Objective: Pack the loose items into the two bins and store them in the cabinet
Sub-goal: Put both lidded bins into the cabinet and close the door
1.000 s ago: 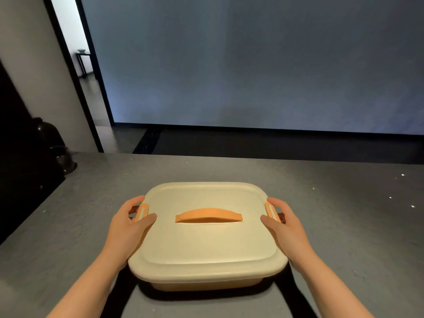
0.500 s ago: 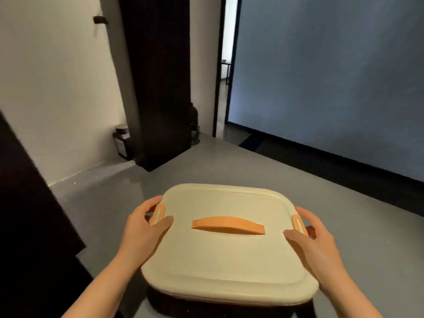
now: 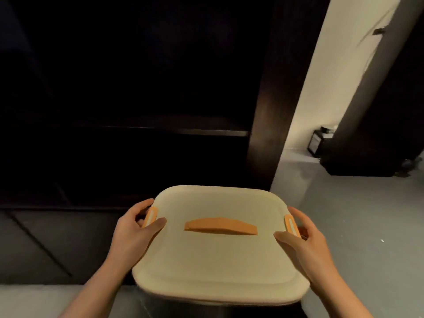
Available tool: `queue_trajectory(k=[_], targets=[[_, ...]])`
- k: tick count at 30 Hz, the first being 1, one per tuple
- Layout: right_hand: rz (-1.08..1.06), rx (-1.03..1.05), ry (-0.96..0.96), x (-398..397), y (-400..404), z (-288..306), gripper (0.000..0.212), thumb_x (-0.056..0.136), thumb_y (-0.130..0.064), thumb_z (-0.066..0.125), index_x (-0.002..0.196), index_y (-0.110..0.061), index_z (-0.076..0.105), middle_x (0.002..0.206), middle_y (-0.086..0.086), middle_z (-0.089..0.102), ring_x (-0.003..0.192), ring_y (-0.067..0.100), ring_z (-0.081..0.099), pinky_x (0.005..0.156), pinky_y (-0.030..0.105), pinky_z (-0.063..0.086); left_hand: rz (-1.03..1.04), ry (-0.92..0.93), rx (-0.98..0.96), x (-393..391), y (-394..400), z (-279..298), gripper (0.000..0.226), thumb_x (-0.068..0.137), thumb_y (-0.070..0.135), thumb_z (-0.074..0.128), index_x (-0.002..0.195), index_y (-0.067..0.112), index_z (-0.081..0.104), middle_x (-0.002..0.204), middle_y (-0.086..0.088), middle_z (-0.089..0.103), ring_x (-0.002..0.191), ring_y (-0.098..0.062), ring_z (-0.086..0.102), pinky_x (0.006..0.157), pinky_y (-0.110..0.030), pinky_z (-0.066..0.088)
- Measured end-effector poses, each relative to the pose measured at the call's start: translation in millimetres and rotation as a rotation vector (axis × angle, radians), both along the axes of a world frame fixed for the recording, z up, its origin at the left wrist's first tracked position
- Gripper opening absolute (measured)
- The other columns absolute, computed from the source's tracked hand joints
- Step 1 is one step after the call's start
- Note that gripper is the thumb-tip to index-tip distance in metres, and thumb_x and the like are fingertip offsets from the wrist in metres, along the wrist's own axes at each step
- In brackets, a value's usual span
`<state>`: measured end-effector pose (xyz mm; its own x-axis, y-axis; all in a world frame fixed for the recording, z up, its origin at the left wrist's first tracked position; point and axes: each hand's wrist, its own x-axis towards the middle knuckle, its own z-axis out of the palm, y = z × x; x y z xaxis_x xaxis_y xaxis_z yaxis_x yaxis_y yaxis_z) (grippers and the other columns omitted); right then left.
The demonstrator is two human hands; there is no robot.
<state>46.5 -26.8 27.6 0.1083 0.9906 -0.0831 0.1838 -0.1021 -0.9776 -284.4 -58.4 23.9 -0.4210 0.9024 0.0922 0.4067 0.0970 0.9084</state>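
Head view: a cream bin (image 3: 215, 253) with a rounded square lid, orange top handle (image 3: 220, 226) and orange side clips, is held before a dark cabinet (image 3: 128, 111). The left hand (image 3: 135, 230) and right hand (image 3: 307, 239) grip its sides, fingers curled round the edges, thumbs on the lid.

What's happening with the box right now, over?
Left hand and right hand grip the lidded bin by its sides. Bin carried level, facing the dark cabinet. Shelf ahead; nothing seen blocking it.
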Motion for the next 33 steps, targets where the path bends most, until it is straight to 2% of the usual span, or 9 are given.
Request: queue_trajectory(k=[3,7,12,15,17,21,22,26,33], targets=[[0.174,-0.017,0.037,-70.8,11.2,-5.0,0.059,0.073,0.003,0.075,0.120,-0.029,0.059,0.091,0.009,0.055,0.076,0.022,0.059,0.046,0.013,0.047,0.192,-0.038,-0.031,-60.2,-49.0,-3.8,0.050,0.074,0.017,0.077,0.121,0.025,0.061,0.092,0.011,0.064,0.080,-0.009,0.060,0.065,-0.024,0.047],[0.370,-0.007,0.029,-177.1,11.2,-19.2,0.062,0.073,0.004,0.075,0.124,-0.025,0.057,0.095,0.009,0.055,0.077,0.017,0.059,0.048,0.012,0.047,0.439,-0.060,-0.015,-134.5,-122.1,-12.6,0.047,0.073,0.018,0.078,0.117,0.028,0.063,0.092,0.010,0.066,0.077,-0.005,0.059,0.061,-0.016,0.042],[0.609,0.037,-0.065,-327.3,-5.8,-31.1,0.063,0.069,-0.015,0.080,0.117,-0.046,0.054,0.105,-0.003,0.056,0.089,0.014,0.058,0.059,0.024,0.046,0.704,-0.110,0.031,-226.4,-217.5,-20.9,0.046,0.072,0.013,0.079,0.113,0.027,0.065,0.091,0.014,0.068,0.071,0.008,0.060,0.059,-0.014,0.044],[0.739,0.031,-0.066,-423.2,-32.3,-31.3,0.062,0.068,-0.019,0.081,0.114,-0.050,0.054,0.107,-0.009,0.055,0.090,0.011,0.056,0.058,0.025,0.045,0.840,-0.145,0.069,-285.9,-276.7,-21.9,0.044,0.071,0.014,0.079,0.105,0.037,0.064,0.089,0.008,0.071,0.069,-0.002,0.064,0.059,-0.019,0.045],[0.798,-0.003,-0.048,-483.2,-54.7,-30.0,0.061,0.066,-0.019,0.081,0.112,-0.050,0.057,0.104,-0.007,0.056,0.088,0.013,0.059,0.058,0.026,0.047,0.890,-0.151,0.075,-326.6,-315.6,-18.9,0.045,0.071,0.014,0.080,0.106,0.036,0.064,0.083,0.005,0.073,0.067,-0.004,0.066,0.058,-0.020,0.046],[0.919,-0.046,0.019,-591.1,-98.6,-23.4,0.060,0.063,-0.018,0.082,0.105,-0.054,0.059,0.105,-0.006,0.058,0.091,0.019,0.064,0.058,0.028,0.052,0.924,-0.122,0.096,-402.4,-381.0,-5.7,0.044,0.073,0.013,0.079,0.111,0.030,0.066,0.082,-0.002,0.074,0.073,-0.017,0.069,0.069,-0.036,0.055],[0.951,-0.050,0.044,-614.4,-108.8,-21.1,0.060,0.064,-0.016,0.081,0.107,-0.052,0.059,0.107,-0.006,0.058,0.093,0.021,0.064,0.059,0.028,0.053,0.942,-0.102,0.107,-417.6,-394.9,-1.9,0.042,0.075,0.010,0.077,0.110,0.029,0.066,0.082,-0.001,0.074,0.072,-0.015,0.069,0.068,-0.032,0.056],[1.083,-0.038,0.072,-697.4,-142.2,-5.1,0.061,0.068,-0.014,0.080,0.111,-0.051,0.056,0.109,-0.009,0.057,0.095,0.019,0.064,0.054,0.026,0.055,1.059,-0.050,0.162,-464.7,-435.4,9.8,0.043,0.077,0.001,0.073,0.102,0.033,0.063,0.081,0.009,0.071,0.065,0.002,0.066,0.053,-0.008,0.048],[1.302,0.023,-0.018,-833.9,-153.7,5.5,0.061,0.075,-0.012,0.075,0.127,-0.035,0.053,0.109,-0.006,0.058,0.096,0.020,0.062,0.062,0.031,0.052,1.197,0.049,0.081,-535.7,-463.1,13.5,0.045,0.080,0.014,0.071,0.087,0.053,0.052,0.078,0.042,0.061,0.072,0.012,0.061,0.051,-0.013,0.044]])
